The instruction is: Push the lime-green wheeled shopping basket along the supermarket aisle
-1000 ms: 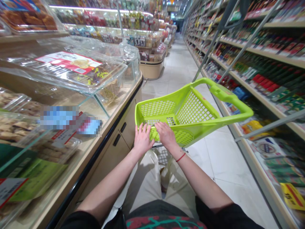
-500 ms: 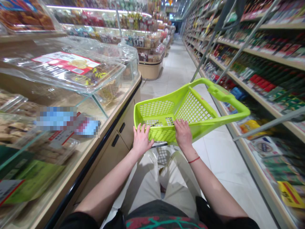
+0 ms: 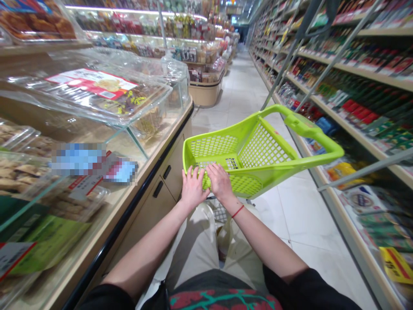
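Observation:
A lime-green plastic shopping basket (image 3: 258,148) with mesh walls tilts in front of me, and its long handle (image 3: 305,127) points up to the right. My left hand (image 3: 193,187) and my right hand (image 3: 220,183) sit side by side on its near rim, fingers curled over the mesh. Below them, a white wire grid (image 3: 221,212) shows, partly hidden by the basket and my hands. The basket holds nothing I can see.
A glass deli counter (image 3: 142,172) with packaged baked goods runs along the left. Shelves of bottled goods (image 3: 361,73) line the right, with a yellow price tag (image 3: 396,266) low down. A tiled aisle floor (image 3: 226,94) stretches ahead between them.
My right hand slid right along the basket's rim, then came back left to sit next to my left hand. The basket has shifted very little.

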`<state>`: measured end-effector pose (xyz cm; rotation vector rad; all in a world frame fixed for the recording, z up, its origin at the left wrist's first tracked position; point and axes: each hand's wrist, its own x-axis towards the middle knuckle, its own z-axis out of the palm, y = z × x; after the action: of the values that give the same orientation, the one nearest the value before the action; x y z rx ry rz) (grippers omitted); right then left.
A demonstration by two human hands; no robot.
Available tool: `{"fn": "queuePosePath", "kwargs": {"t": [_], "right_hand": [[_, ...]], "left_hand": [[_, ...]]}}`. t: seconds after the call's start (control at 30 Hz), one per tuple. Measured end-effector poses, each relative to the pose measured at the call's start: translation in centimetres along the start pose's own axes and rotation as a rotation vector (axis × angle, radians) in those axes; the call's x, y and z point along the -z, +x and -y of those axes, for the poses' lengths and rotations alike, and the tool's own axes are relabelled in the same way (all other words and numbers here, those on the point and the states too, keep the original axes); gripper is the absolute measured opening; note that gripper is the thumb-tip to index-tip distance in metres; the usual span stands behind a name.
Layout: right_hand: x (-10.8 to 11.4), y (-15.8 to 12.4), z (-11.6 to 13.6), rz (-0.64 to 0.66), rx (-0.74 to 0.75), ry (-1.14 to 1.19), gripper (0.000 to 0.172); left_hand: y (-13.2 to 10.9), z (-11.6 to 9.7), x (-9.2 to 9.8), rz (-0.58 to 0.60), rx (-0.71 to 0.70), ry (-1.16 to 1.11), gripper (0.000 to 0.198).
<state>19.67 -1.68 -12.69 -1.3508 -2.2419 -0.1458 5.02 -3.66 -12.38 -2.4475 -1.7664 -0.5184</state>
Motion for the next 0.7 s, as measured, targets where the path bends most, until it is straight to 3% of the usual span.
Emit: {"fn": "queuePosePath", "kwargs": {"t": [0.23,0.53,0.7], "right_hand": [[0.6,-0.4,-1.5,0.016,0.049,-0.039,0.042],[5.1,-3.7,-9.0,-0.034,-0.054,-0.221,0.038],[6.0,-4.6,-10.4,-0.110,-0.112,-0.287,0.038]], "left_hand": [[0.2,-0.2,0.0,0.009,0.029,0.011,0.069],[0.3,-0.4,-0.1,0.012,0.029,0.010,0.070],[0.3,-0.4,-0.1,0.008,0.020,0.009,0.070]]}}
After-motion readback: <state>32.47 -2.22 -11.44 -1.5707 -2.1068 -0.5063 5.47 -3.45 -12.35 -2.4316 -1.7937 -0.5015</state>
